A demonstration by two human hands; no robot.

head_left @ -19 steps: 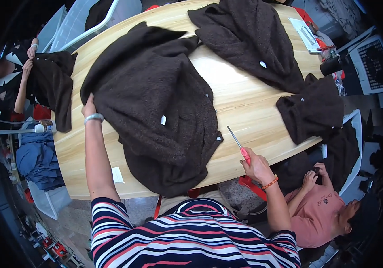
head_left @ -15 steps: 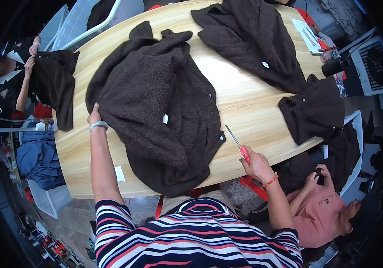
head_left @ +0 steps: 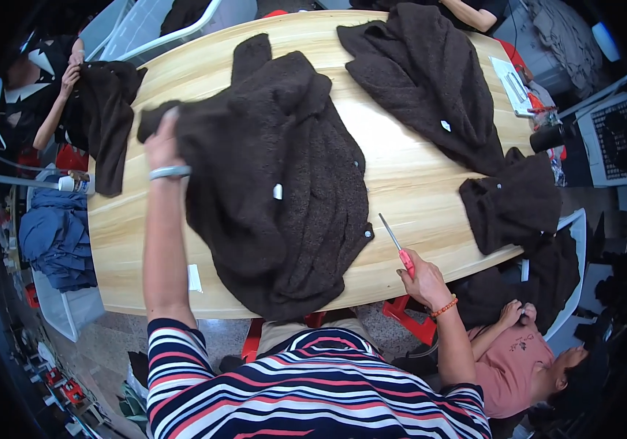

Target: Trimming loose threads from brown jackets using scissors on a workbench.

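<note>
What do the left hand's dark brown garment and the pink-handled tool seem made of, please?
Dark brown garment: probably matte wool-like fabric, its surface nubbly. Slim pink-handled tool: likely plastic handle, brightly coloured; shaft, shiny grey, probably metal.

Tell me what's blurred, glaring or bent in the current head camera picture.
In the head view, the left hand and the nearby edge of the dark brown garment are blurred; glare whitens the middle of the wooden table, whose edges bow under fisheye distortion; the picture's corners are black; the right hand and its pink-handled tool look fairly sharp.
</note>
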